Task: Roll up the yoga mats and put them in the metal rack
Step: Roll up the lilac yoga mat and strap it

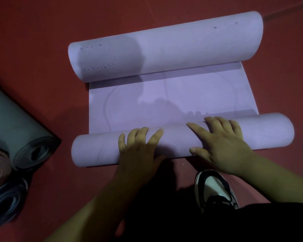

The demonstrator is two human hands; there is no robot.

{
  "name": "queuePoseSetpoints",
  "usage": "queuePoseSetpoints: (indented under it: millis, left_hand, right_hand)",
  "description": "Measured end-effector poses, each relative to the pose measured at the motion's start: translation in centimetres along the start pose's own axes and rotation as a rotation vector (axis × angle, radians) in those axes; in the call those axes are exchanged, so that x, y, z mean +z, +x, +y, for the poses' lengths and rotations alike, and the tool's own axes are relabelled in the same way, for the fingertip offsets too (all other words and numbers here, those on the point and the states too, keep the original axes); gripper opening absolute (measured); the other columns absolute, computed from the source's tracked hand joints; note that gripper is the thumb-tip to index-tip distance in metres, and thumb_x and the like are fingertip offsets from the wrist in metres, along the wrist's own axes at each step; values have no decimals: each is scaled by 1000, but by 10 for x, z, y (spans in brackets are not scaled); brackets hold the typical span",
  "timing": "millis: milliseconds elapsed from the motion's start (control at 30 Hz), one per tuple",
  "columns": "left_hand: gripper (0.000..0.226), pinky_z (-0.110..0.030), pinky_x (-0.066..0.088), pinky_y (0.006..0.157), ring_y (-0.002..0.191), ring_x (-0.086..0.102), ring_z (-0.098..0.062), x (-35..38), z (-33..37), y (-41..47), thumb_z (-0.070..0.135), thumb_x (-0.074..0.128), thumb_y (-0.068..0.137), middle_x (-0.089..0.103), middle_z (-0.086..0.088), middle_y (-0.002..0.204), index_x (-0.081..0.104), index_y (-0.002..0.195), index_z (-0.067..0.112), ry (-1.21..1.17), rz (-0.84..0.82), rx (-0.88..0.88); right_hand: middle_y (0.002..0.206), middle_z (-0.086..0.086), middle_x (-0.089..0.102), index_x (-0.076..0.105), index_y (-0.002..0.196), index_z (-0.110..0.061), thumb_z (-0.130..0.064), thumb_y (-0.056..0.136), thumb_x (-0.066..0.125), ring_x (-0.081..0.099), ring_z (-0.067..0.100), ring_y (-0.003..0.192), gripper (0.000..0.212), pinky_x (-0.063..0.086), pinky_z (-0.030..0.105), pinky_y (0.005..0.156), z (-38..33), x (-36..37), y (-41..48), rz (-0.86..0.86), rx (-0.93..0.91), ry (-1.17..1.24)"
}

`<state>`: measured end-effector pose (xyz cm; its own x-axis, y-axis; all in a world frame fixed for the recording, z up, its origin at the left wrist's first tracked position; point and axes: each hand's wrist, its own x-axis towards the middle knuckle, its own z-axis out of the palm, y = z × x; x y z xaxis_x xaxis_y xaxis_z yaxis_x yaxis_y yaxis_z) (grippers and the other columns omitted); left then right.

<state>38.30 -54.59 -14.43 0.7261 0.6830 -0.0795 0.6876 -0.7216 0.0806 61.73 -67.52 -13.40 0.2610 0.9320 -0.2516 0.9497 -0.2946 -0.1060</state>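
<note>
**Both my hands on the purple mat**

The purple mat [164, 102] lies on the red floor [42, 32] in front of me. It is rolled up at both ends. The fat far roll [164, 46] is at 12 o'clock. The near roll [94, 151] is close to me, and flat mat shows between the two rolls. My left hand [140, 145] and my right hand [222, 142] lie side by side on top of the near roll. My fingers are spread out flat, and my hands do not touch each other. At 9 o'clock lie more rolled mats [24, 137]. My shoe [215, 187] is at 5 o'clock.
</note>
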Motion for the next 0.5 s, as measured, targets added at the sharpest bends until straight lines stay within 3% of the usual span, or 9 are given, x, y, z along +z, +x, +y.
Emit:
queuePoseSetpoints:
  millis: [133,500]
  left_hand:
    - [77,-60,37,103,120,52,-32,-6,-4,8,74,54,74,56,-6,136,50,143,40,-8,-43,-13]
    - [76,-62,36,105,120,52,-33,-2,-1,13,73,66,73,57,-7,134,55,140,38,-48,41,-28]
  right_hand:
    - [139,20,47,46,150,-33,-74,86,47,45,45,127,76,32,62,107,-3,4,-8,99,-9,-10]
    - [138,19,50,43,151,-37,-78,86,36,47,43,124,78,32,57,105,6,0,11,86,-8,-22]
